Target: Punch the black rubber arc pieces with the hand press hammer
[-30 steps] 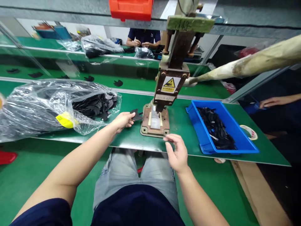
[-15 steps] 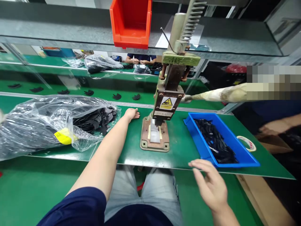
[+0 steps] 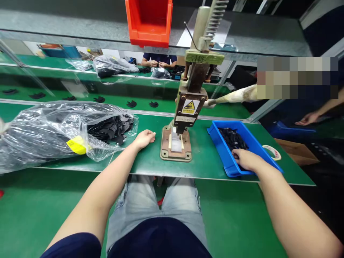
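Note:
My left hand [image 3: 145, 139] rests on the green bench with its fingers loosely curled, and no part shows in it. It lies between a clear plastic bag [image 3: 51, 132] of black curved pieces [image 3: 114, 129] and the base of a hand press [image 3: 176, 143]. A small pale block [image 3: 176, 144] sits on that base under the press head. On the right, my right hand [image 3: 245, 158] reaches into a blue bin [image 3: 228, 163] of black parts [image 3: 232, 138]. Its fingers are bent down among them, and the fingertips are hidden.
An orange bin [image 3: 149, 37] stands on the shelf above. Behind the bench, several black curved pieces [image 3: 131, 104] lie in a row on a green strip. A tape roll [image 3: 272, 152] lies beside the blue bin. Another person's hand [image 3: 309, 118] is at the far right.
My right hand has moved from in front of the bench into the blue bin. My left hand has drawn back slightly, and its fingers have curled in.

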`<state>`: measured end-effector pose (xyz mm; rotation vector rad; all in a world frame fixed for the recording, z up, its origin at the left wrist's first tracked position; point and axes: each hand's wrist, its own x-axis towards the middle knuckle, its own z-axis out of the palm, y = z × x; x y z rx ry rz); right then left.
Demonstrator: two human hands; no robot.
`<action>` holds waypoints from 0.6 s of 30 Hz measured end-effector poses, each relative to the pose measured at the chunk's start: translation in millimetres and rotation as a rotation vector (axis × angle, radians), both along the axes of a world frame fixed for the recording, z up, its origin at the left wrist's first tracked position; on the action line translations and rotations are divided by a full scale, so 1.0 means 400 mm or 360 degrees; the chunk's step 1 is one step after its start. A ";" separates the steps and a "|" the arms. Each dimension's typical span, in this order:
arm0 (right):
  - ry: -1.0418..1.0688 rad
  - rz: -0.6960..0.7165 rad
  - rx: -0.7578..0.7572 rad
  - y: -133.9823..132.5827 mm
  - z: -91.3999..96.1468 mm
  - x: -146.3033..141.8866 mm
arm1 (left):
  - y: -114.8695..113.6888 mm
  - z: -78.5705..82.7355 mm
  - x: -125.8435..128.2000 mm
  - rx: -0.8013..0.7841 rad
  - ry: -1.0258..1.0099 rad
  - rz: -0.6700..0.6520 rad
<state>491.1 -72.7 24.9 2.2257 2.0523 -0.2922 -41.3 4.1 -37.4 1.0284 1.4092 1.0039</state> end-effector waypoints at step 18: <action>-0.0035 -0.0176 -0.0380 0.029 -0.009 -0.044 | -0.155 -0.006 -0.025 0.0096 -0.0093 -0.0010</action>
